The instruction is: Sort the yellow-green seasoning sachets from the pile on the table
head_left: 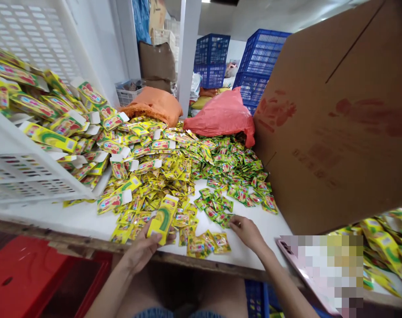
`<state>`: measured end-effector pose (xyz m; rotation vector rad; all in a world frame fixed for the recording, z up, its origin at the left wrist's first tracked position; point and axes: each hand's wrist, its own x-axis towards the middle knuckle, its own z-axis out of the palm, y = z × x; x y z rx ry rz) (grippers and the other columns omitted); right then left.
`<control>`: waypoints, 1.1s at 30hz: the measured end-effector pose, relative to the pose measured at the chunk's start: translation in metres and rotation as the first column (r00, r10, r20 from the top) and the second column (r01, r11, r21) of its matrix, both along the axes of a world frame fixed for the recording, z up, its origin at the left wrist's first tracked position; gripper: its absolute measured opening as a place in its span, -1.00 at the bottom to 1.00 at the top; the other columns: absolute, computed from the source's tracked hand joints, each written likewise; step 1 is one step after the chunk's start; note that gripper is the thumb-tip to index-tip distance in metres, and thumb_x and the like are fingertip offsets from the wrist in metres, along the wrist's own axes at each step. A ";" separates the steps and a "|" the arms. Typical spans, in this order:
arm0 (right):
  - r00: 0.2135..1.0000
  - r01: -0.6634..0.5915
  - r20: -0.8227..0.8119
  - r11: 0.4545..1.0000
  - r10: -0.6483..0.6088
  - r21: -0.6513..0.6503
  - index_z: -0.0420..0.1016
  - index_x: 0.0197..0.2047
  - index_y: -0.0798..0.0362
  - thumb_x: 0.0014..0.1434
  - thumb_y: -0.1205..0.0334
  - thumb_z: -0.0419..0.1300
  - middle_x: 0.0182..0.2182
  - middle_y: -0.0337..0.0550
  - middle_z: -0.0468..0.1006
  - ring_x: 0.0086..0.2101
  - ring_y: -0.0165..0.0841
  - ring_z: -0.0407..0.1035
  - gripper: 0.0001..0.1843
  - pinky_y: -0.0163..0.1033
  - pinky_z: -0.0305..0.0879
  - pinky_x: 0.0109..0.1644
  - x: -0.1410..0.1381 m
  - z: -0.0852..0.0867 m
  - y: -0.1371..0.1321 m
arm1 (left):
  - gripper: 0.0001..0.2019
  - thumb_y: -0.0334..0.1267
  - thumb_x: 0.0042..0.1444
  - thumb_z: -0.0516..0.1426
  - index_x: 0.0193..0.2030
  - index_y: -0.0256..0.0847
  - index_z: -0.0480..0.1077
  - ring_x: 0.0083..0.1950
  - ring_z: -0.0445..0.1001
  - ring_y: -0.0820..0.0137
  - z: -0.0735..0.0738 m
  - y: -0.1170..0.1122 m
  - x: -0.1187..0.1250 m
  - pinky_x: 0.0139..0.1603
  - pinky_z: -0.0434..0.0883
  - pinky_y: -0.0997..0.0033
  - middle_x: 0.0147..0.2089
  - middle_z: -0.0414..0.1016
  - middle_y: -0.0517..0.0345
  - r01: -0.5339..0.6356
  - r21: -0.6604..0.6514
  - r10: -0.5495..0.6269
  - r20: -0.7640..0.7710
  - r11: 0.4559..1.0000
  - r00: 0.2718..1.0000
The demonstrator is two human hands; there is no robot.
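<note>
My left hand (146,247) is closed around a small yellow carton (163,218), tilted, with its white flap end upward. My right hand (249,232) has its fingers curled, with the tips at the edge of a green packet (224,219) at the front of a small group. Yellow packets (196,246) lie on the white tabletop (205,225) between my hands. Behind them, a heap of yellow packets (167,174) meets a heap of green packets (225,159). More yellow cartons (113,201), some with white flaps open, lie to the left.
A tipped white crate (38,176) spills cartons at left. An orange sack (154,104) and a red sack (220,115) lie behind the heaps. A large cardboard box (333,132) walls off the right, with a phone (306,274) by the table edge. A red stool (25,269) stands below left.
</note>
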<state>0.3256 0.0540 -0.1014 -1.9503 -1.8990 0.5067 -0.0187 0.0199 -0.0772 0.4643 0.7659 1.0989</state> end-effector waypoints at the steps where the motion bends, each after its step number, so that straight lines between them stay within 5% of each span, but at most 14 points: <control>1: 0.999 0.041 0.018 0.999 -0.041 0.010 0.47 -0.43 -0.03 0.01 0.16 0.10 -0.45 -0.22 0.55 -0.42 -0.30 0.40 -0.85 -0.30 0.17 -0.39 0.003 0.000 0.001 | -0.54 -0.38 -0.19 0.28 -0.07 -0.17 0.34 -0.17 0.52 0.17 0.000 0.001 0.001 -0.17 0.45 0.28 -0.24 0.54 0.04 -0.005 -0.010 0.005 0.011 1.000 1.000; 6: 0.985 0.150 0.079 0.986 -0.156 0.078 0.45 -0.32 -0.03 0.07 0.15 0.03 -0.34 -0.20 0.53 -0.41 -0.33 0.38 -0.80 -0.28 0.19 -0.34 0.012 0.000 0.028 | -0.60 -0.41 -0.22 0.28 -0.17 -0.17 0.38 -0.17 0.52 0.18 -0.002 0.007 0.012 -0.23 0.45 0.31 -0.29 0.54 0.05 0.056 -0.014 -0.056 -0.002 0.998 0.998; 10: 0.982 0.142 0.110 0.984 -0.154 0.111 0.38 -0.07 -0.01 0.03 0.17 0.10 -0.14 -0.13 0.47 -0.20 -0.28 0.35 -0.65 -0.26 0.19 -0.16 0.012 -0.007 0.061 | -0.68 -0.42 -0.23 0.27 -0.25 -0.21 0.40 -0.20 0.52 0.22 -0.006 0.012 0.021 -0.21 0.44 0.32 -0.32 0.54 0.06 0.060 0.024 -0.060 -0.021 0.998 0.998; 14: 0.980 0.128 0.143 0.989 -0.137 0.067 0.42 -0.10 0.03 -0.12 0.20 0.25 -0.24 -0.11 0.48 -0.18 -0.23 0.33 -0.56 -0.20 0.16 -0.11 0.017 -0.017 0.080 | -0.71 -0.41 -0.20 0.26 -0.26 -0.23 0.39 -0.23 0.52 0.26 -0.012 0.013 0.022 -0.22 0.44 0.33 -0.34 0.54 0.08 0.017 0.049 -0.014 -0.055 0.999 0.998; 17: 0.974 0.146 0.165 0.987 -0.156 0.071 0.47 -0.26 0.05 -0.08 0.15 0.22 -0.27 -0.08 0.48 -0.14 -0.15 0.30 -0.72 -0.09 0.11 -0.06 0.027 -0.019 0.080 | -0.72 -0.40 -0.19 0.27 -0.27 -0.23 0.39 -0.25 0.52 0.26 -0.014 0.012 0.021 -0.25 0.44 0.34 -0.34 0.53 0.09 0.009 0.054 -0.005 -0.068 0.999 0.998; 25: 0.994 0.009 0.111 0.991 -0.024 0.133 0.39 -0.06 -0.05 -0.02 0.19 0.19 -0.04 -0.14 0.42 -0.01 -0.18 0.21 -0.61 -0.10 0.02 0.04 0.027 -0.017 0.073 | -0.74 -0.37 -0.23 0.29 -0.32 -0.28 0.41 -0.27 0.51 0.28 -0.011 0.014 0.024 -0.22 0.43 0.32 -0.37 0.52 0.06 0.027 0.007 -0.027 -0.067 1.000 0.997; 29: 0.997 0.063 0.035 0.981 -0.071 0.185 0.46 -0.22 0.04 0.00 0.22 0.12 -0.22 -0.09 0.50 -0.16 -0.19 0.32 -0.76 -0.07 0.04 0.03 0.026 -0.008 0.078 | -0.75 -0.34 -0.23 0.29 -0.33 -0.28 0.42 -0.29 0.51 0.29 -0.012 0.013 0.022 -0.23 0.43 0.33 -0.39 0.52 0.08 0.023 0.019 -0.022 -0.070 1.000 0.997; 33: 0.979 0.194 -0.111 0.953 -0.173 0.231 0.31 -0.06 0.16 0.16 0.14 -0.12 -0.27 0.04 0.48 -0.30 -0.24 0.37 -0.61 -0.15 0.22 -0.17 0.026 0.002 0.058 | -0.76 -0.34 -0.22 0.28 -0.33 -0.27 0.42 -0.33 0.51 0.32 -0.012 0.012 0.021 -0.25 0.43 0.35 -0.39 0.52 0.10 0.014 0.030 -0.012 -0.072 0.999 0.997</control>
